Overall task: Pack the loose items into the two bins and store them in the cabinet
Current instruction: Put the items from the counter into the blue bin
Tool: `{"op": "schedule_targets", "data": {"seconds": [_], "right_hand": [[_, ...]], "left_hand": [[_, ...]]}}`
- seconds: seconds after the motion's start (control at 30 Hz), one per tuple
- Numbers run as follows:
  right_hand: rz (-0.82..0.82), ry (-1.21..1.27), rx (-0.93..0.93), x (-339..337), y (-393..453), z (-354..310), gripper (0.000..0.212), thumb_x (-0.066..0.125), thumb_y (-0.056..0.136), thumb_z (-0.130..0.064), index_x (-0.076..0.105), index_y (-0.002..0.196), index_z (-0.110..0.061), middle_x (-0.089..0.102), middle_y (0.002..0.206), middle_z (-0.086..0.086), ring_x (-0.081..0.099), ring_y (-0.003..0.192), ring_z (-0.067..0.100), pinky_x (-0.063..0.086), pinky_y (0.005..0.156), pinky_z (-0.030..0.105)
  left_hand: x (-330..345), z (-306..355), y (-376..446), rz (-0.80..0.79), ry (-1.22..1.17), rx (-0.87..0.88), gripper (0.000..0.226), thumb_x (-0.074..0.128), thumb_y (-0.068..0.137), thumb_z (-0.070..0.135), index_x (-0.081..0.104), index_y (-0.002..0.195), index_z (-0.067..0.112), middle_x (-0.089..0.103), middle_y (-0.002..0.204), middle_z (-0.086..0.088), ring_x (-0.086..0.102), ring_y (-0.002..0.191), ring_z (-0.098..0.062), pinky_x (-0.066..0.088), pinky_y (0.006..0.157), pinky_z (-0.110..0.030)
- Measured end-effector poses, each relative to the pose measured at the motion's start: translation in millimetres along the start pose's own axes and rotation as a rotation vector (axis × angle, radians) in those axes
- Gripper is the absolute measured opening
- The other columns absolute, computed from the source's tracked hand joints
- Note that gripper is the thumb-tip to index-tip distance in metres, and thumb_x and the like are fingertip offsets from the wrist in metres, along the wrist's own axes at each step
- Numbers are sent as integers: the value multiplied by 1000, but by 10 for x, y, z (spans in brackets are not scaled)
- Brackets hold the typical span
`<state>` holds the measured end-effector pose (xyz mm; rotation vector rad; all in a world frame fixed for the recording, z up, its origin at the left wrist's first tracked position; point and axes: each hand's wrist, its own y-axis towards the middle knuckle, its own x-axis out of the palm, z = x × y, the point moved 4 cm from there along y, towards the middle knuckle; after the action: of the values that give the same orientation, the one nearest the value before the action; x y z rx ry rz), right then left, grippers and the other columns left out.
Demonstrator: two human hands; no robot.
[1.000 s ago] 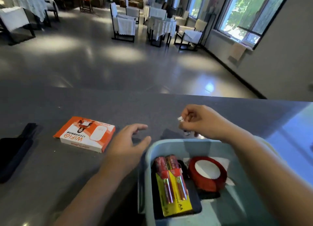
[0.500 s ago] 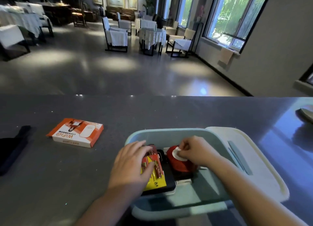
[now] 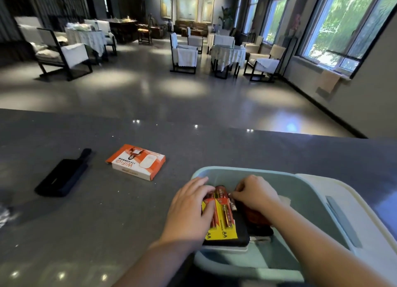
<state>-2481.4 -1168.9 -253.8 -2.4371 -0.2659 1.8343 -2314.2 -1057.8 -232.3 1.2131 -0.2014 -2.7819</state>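
A light blue bin point(image 3: 300, 185) stands on the grey counter point(image 3: 107, 211) in front of me. Inside it, a yellow and red AA battery pack point(image 3: 224, 220) lies on a flat black item point(image 3: 240, 238). My left hand point(image 3: 189, 209) rests on the pack's left side with nearly straight fingers. My right hand point(image 3: 255, 194) is curled over a red tape roll point(image 3: 255, 219) and hides most of it. Its fingertips pinch a small pale object at the pack's upper right edge. An orange and white WiFi box point(image 3: 137, 162) and a black pouch point(image 3: 62, 175) lie loose on the counter to the left.
A white lid or second bin point(image 3: 348, 211) sits against the blue bin's right side. The counter's far edge runs across the middle of the view. Beyond it lies a hall with chairs and covered tables. Something pale and blurred shows at the left edge point(image 3: 4, 215).
Both hands came down into the bin. The left moved from the counter onto the battery pack. The right moved from beyond the bin, over the tape roll, to the pack's edge. My view tilted up.
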Motion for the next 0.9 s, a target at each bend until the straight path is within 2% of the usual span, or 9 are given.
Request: {"op": "schedule_targets", "data": {"seconds": [0.17,0.33,0.47,0.6,0.77,0.9], "right_hand": [[-17,62,-20,-121,-106,64,20,66,78,-41,72,85,-23,70,89,-2,64,82,17,56,76,33],[-6,110,-92,-260,-381,-34,15,65,82,-41,69,79,-26,69,81,-7,64,79,13,54,74,30],[34,188,-218,-374,-626,-335,17,63,84,-42,67,76,-28,68,68,-8,63,68,7,54,68,31],[33,237,-320,-308,-797,-690,10,61,83,-38,65,76,-32,67,66,-8,62,60,8,55,65,35],[-3,281,-454,-99,-1008,-1088,4,60,83,-39,62,79,-40,66,67,-14,60,59,1,53,70,28],[-94,267,-574,79,-1122,-1436,4,60,84,-37,62,85,-40,68,76,-17,62,72,-4,53,73,23]], "left_hand": [[2,-12,-10,12,-40,2,34,47,97,32,48,130,40,27,148,27,13,139,6,13,119,-28],[-1,-44,-113,67,-77,11,33,48,96,31,51,128,37,30,145,28,12,137,9,7,113,-17],[-64,-163,-325,109,-78,-22,37,47,95,39,48,132,38,25,141,33,18,137,9,18,116,-22],[-221,-367,-567,197,2,-46,47,40,88,54,46,133,41,32,141,31,24,133,11,21,113,-18],[-569,-723,-863,386,-4,-201,38,47,87,47,53,123,41,39,126,36,31,118,18,21,99,-2],[-773,-1045,-1100,480,-18,-326,33,53,80,43,60,112,40,51,122,28,45,117,7,31,101,-14]]}}
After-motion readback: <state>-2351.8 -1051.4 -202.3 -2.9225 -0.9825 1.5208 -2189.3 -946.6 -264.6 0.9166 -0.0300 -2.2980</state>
